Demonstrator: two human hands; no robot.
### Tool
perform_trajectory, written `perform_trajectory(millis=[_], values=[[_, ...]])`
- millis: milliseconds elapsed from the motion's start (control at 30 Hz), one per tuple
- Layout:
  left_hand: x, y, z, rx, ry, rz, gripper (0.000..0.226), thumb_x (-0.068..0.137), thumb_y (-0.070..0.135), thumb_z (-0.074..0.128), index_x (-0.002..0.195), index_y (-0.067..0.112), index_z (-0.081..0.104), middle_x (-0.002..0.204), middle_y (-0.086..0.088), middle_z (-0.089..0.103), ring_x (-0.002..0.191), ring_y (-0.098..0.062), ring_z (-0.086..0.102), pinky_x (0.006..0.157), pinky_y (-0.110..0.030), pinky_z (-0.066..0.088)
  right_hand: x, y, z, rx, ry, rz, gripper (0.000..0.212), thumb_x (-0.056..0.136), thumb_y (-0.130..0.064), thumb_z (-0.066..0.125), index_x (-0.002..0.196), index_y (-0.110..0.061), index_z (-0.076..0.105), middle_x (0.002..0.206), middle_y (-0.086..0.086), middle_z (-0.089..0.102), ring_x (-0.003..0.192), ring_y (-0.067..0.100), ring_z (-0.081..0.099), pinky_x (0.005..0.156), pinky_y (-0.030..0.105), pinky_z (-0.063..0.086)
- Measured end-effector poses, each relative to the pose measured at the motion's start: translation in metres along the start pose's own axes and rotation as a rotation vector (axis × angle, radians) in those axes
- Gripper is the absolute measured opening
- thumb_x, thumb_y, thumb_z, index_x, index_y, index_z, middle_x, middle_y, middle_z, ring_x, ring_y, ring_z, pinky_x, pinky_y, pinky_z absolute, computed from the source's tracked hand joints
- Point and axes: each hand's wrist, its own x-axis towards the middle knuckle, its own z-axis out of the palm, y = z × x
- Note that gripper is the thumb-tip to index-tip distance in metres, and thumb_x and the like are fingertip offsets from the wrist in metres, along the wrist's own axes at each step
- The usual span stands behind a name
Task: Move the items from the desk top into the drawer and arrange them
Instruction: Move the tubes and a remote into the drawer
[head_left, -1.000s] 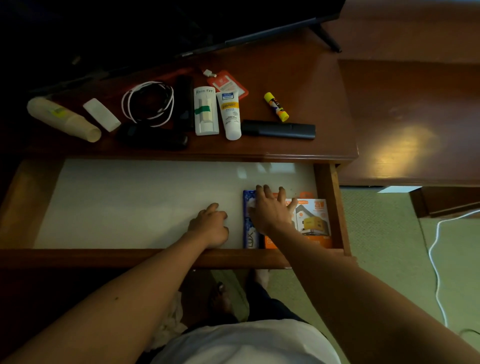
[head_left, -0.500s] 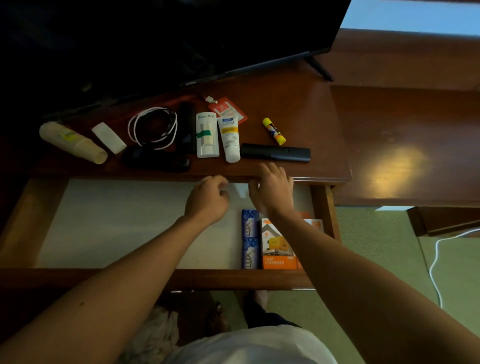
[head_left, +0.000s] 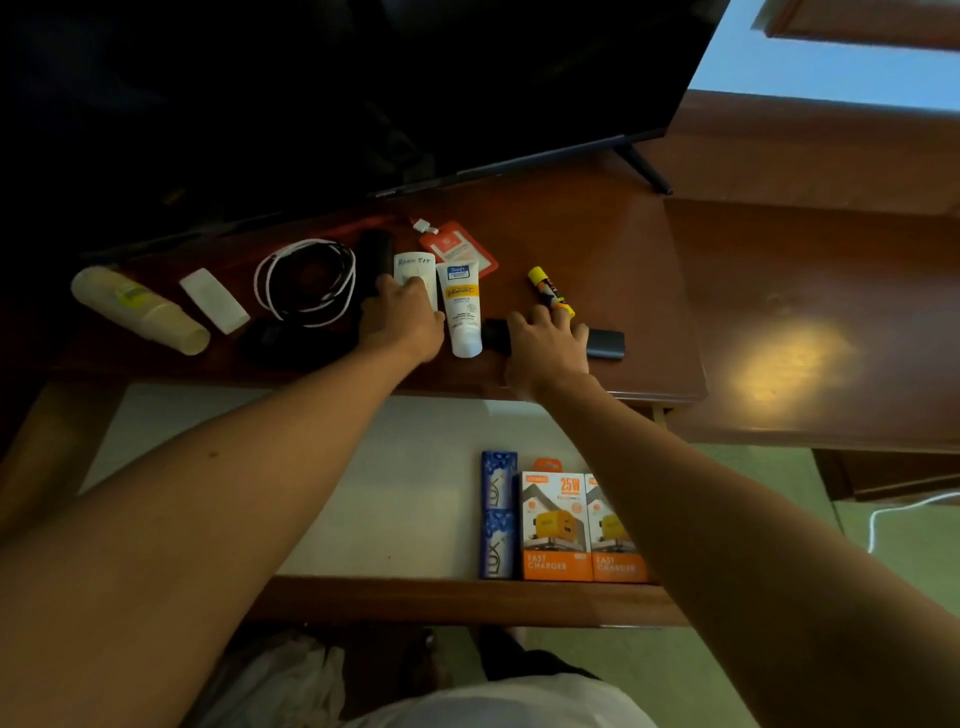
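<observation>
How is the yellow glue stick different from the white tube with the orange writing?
The glue stick is thin with a yellow cap; the white tube is fatter and longer, white with orange writing. The glue stick lies slanted, while the tube lies pointing toward the drawer. The right hand reaches beside the glue stick; the tube lies between both hands, untouched. Both lie flat on the desk top.

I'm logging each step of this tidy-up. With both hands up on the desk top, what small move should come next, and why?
Probably close the right hand around the black remote and lift it: its fingers already lie over it, and the drawer has bare floor left of the soap boxes.
</observation>
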Motion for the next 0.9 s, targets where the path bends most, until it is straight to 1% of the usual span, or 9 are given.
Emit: perform_trajectory(millis=[133,200,333,467,633,800,900], values=[[0.008,0.008,-0.003,0.023,-0.037,-0.020,0.055,0.091,0.041,0.063,0.135,0.013,0.046,0.132,-0.020,0.044,0.112,-0.038,0.056,0.086,-0.044,0.051,0.004,0.001,-0.002,-0.060,0.014,-0.031,0.053,0.087,-0.025,0.071,0.136,-0.021,0.050,0.139,0.013,0.046,0.136,0.040,0.034,0.108,0.062,0.027],[0.011,0.011,-0.004,0.042,-0.047,-0.034,0.056,0.090,0.037,0.066,0.135,0.012,0.045,0.131,-0.021,0.046,0.111,-0.038,0.057,0.085,-0.044,0.050,0.004,0.004,-0.001,-0.079,0.021,-0.050,0.052,0.088,-0.023,0.071,0.136,-0.023,0.050,0.138,0.013,0.046,0.135,0.041,0.036,0.108,0.063,0.028],[0.014,0.013,-0.001,0.069,-0.040,-0.040,0.056,0.085,0.028,0.071,0.132,0.011,0.045,0.128,-0.021,0.050,0.111,-0.037,0.058,0.085,-0.044,0.052,0.004,0.010,0.000,-0.078,0.034,-0.092,0.051,0.093,-0.025,0.067,0.140,-0.025,0.048,0.140,0.012,0.045,0.138,0.040,0.034,0.107,0.065,0.027],[0.011,0.016,0.003,0.078,-0.038,-0.099,0.067,0.083,0.028,0.075,0.136,0.008,0.040,0.128,-0.023,0.049,0.111,-0.038,0.057,0.084,-0.044,0.052,0.002,0.012,0.000,-0.079,0.043,-0.102,0.055,0.096,-0.025,0.064,0.146,-0.026,0.043,0.142,0.012,0.043,0.137,0.040,0.035,0.106,0.065,0.027],[0.007,0.023,0.003,0.114,-0.042,-0.154,0.069,0.083,0.029,0.074,0.138,0.005,0.039,0.129,-0.024,0.047,0.113,-0.037,0.055,0.088,-0.044,0.051,0.004,0.012,-0.002,-0.059,0.040,-0.086,0.061,0.098,-0.023,0.060,0.152,-0.023,0.034,0.145,0.016,0.040,0.136,0.042,0.035,0.106,0.062,0.028],[0.006,0.024,0.004,0.056,-0.083,-0.235,0.079,0.081,0.023,0.076,0.143,0.008,0.030,0.135,-0.025,0.039,0.119,-0.040,0.048,0.090,-0.044,0.049,0.003,0.010,0.000,-0.023,0.051,-0.033,0.055,0.100,-0.026,0.056,0.150,-0.018,0.035,0.143,0.017,0.044,0.133,0.042,0.037,0.104,0.058,0.030],[0.006,0.023,0.006,0.063,-0.084,-0.222,0.081,0.079,0.022,0.077,0.143,0.008,0.029,0.134,-0.025,0.043,0.120,-0.040,0.048,0.093,-0.045,0.048,0.004,0.009,0.001,0.016,0.062,0.007,0.049,0.101,-0.031,0.053,0.146,-0.015,0.040,0.142,0.017,0.045,0.130,0.041,0.040,0.101,0.055,0.032]])
